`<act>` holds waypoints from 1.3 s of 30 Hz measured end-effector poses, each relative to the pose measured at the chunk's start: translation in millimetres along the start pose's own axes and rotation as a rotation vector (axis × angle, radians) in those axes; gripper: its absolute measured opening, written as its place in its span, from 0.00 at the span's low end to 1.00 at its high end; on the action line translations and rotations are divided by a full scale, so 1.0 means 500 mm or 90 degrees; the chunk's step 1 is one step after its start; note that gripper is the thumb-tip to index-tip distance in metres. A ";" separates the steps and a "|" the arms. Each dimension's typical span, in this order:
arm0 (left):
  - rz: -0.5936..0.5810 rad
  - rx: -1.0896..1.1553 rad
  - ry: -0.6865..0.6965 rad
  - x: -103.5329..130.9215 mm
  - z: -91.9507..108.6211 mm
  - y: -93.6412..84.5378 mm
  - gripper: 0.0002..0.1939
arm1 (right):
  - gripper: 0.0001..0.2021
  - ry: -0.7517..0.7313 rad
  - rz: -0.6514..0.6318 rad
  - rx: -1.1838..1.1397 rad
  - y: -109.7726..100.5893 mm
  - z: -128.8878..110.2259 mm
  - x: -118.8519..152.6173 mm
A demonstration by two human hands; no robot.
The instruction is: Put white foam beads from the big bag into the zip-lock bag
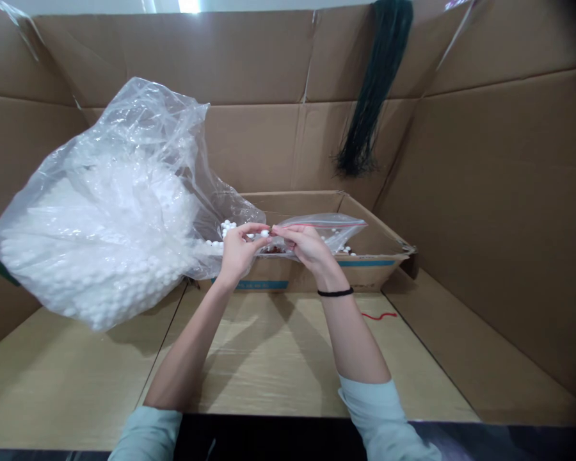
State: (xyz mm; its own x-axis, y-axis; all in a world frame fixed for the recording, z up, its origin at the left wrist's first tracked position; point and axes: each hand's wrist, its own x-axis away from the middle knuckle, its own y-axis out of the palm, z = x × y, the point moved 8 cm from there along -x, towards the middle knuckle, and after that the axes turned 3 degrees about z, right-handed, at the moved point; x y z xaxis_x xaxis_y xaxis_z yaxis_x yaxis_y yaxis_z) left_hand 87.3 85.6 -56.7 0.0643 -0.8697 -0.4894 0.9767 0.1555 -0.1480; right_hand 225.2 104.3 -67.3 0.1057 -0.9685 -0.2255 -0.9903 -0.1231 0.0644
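My left hand is closed in a pinch, with a small white ball between thumb and forefinger. My right hand, wearing a black band at the wrist, pinches right beside that ball; what its fingertips hold is too small to make out. Behind the right hand a clear zip bag with a red seal line lies over an open cardboard box. Loose white balls show in the box and in the mouth of a large clear plastic bag full of such balls, left of my hands.
Tall cardboard walls enclose the back and sides. A bundle of dark green strands hangs over the back wall. On the wooden table, right of my right forearm, lies a short red string.
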 end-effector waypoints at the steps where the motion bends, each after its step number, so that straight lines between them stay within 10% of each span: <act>1: 0.001 0.005 -0.002 0.000 0.000 0.000 0.13 | 0.11 0.006 -0.001 -0.004 -0.001 0.003 -0.001; 12: 0.009 -0.035 -0.027 0.007 0.000 -0.004 0.17 | 0.09 0.037 -0.077 -0.086 0.016 0.010 0.000; 39: 0.039 -0.212 0.263 0.024 0.049 0.013 0.10 | 0.10 0.028 -0.114 -0.023 0.000 0.009 0.002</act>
State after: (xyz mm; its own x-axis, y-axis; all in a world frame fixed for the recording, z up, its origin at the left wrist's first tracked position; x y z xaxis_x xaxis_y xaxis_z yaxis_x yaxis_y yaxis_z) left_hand 99.2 64.8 -42.5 -0.0330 -0.6086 -0.7928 0.8513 0.3985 -0.3413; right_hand 225.1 104.3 -71.8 0.2853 -0.9387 -0.1936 -0.9514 -0.3019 0.0613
